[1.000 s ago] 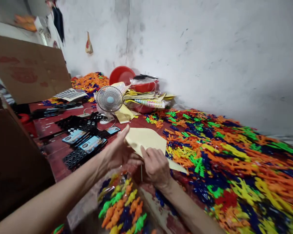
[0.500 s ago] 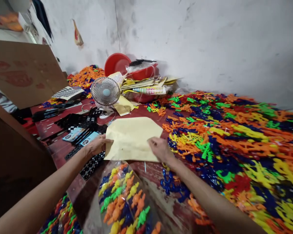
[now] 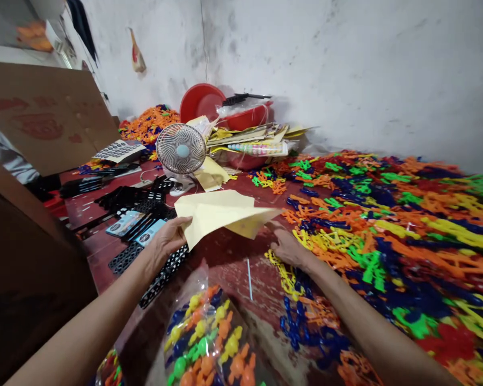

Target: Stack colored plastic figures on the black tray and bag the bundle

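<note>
A: Grip status, head view?
B: Left hand (image 3: 167,241) pinches the pale yellow paper envelope (image 3: 221,214) at its near-left corner, above the dark red table (image 3: 225,257).
A: Right hand (image 3: 287,247)?
B: Under the envelope's right corner, resting at the edge of the multicoloured plastic toy pile (image 3: 386,241); whether it grips cannot be determined.

No lettering can be read anywhere. The blue cards (image 3: 125,222) on the black packs show print too small to make out.
</note>
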A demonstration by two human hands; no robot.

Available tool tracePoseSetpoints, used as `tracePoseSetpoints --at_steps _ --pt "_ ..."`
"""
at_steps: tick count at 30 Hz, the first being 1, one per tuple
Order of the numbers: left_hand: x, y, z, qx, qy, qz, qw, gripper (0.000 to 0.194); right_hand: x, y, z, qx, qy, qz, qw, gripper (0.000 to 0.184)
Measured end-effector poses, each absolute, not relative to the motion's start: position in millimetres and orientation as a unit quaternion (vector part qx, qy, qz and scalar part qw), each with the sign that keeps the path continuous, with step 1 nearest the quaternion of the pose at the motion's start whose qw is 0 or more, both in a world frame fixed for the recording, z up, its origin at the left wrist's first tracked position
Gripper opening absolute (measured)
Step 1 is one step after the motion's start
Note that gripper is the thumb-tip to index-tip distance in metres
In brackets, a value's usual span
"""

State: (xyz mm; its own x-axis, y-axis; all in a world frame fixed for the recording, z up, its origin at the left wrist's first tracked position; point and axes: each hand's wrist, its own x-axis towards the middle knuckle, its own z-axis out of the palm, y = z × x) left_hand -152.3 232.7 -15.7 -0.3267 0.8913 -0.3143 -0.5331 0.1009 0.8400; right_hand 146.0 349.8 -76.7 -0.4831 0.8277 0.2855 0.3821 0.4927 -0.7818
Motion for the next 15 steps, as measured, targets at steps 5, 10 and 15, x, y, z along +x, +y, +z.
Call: tracePoseSetpoints --at_steps 5,10,15 --pt "-134.8 247.6 51.8 0.189 0.477 0.659 0.55 0.036 132.0 345.7 -62.8 -0.355 -0.726 0.414 0.419 0.038" --pt "-135.5 246.4 108.2 0.347 0.432 0.671 0.492 0.04 120.1 359.7 -16.4 -0.344 -0.606 0.451 0.557 0.033" --pt "-149.1 243.8 73.2 0.469 0.517 0.694 0.178 0.075 133.8 384.5 47.1 -0.433 -0.533 0.409 0.601 0.011"
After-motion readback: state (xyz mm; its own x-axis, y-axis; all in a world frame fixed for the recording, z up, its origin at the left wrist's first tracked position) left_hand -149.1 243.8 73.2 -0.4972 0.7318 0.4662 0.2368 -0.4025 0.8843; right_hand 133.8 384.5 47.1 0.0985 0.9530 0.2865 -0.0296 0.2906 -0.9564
